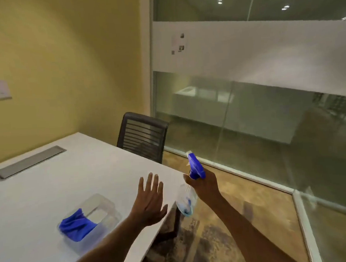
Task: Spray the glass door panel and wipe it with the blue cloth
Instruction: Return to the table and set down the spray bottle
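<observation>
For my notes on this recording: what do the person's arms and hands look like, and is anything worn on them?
Both forearms are bare to the frame's lower edge. The left hand and right hand wear no gloves, rings, watch or bracelet that can be seen. A small light-coloured patch at the bottom edge by the left arm may be clothing; this is unclear.

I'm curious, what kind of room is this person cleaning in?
Probably an office meeting room: a long white table, an office chair and glass walls with a frosted band.
</observation>
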Demonstrator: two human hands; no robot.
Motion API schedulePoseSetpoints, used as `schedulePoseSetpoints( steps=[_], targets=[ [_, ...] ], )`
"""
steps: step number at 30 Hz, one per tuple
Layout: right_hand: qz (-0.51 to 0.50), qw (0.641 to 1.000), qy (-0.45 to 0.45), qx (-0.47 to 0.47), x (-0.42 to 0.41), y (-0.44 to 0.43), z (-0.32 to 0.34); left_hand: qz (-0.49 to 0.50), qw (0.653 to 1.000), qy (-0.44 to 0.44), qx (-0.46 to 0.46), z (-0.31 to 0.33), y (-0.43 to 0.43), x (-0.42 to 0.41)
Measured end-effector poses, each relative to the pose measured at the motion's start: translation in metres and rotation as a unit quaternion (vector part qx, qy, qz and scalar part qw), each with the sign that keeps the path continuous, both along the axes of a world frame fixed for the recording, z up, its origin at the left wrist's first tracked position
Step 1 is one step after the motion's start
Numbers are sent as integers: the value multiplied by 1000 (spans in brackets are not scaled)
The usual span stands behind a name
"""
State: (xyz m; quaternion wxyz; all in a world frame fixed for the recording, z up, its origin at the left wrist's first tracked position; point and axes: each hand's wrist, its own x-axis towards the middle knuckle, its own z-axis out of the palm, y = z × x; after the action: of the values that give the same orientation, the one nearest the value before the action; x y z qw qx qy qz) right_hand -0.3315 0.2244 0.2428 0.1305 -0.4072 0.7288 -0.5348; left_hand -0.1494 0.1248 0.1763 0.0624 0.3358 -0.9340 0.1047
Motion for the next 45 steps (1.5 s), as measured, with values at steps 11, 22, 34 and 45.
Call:
schedulePoseSetpoints(
  steps=[11,22,34,45],
  targets=[
    [250,968,28,12,61,-154,-44,239,967,-22,83,-42,-46,84],
    [315,947,-48,50,111,-282,-118,353,926,-5,133,-115,-104,158],
    [331,934,-93,94,144,-359,-183,376,908,-44,178,-170,-159,202],
    [336,925,-113,136,150,-371,-196,384,901,-19,201,-181,-157,211]
  ],
)
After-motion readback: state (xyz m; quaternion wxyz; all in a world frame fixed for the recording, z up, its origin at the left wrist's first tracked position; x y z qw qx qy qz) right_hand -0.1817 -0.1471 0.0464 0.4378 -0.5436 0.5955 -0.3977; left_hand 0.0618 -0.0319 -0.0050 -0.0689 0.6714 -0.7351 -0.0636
